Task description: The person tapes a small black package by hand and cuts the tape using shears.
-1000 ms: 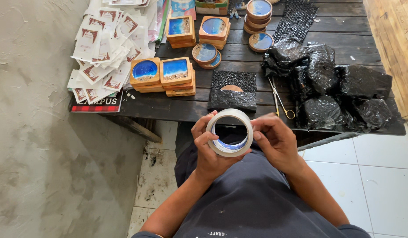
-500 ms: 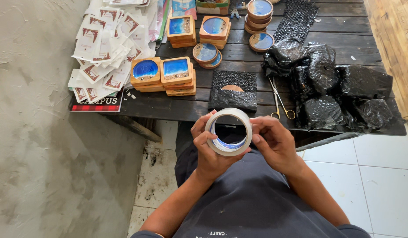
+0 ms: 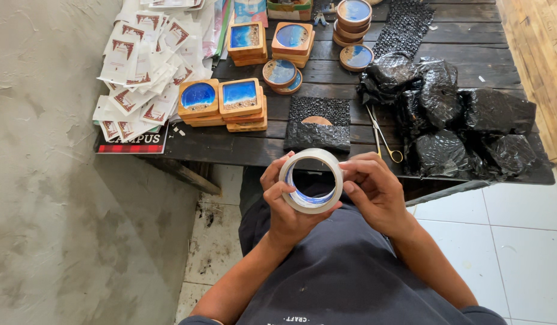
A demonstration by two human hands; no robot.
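Tape roll [image 3: 311, 180] at frame centre, above the lap, clasped by both hands: left hand [image 3: 286, 204] wraps its left rim, right hand [image 3: 375, 189] pinches the right rim. Beyond, on the dark table [image 3: 230, 147]: black pouch [image 3: 319, 123], scissors [image 3: 382, 137], black wrapped bundles [image 3: 453, 114] right, blue-topped wooden coasters [image 3: 221, 102], white packets [image 3: 140, 72] upper left.

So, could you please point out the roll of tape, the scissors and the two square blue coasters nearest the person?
roll of tape [image 3: 289, 194], head view, on its left rim.
scissors [image 3: 382, 139], head view, on the blades' middle.
square blue coasters [image 3: 239, 94], head view, on the right one's blue top.
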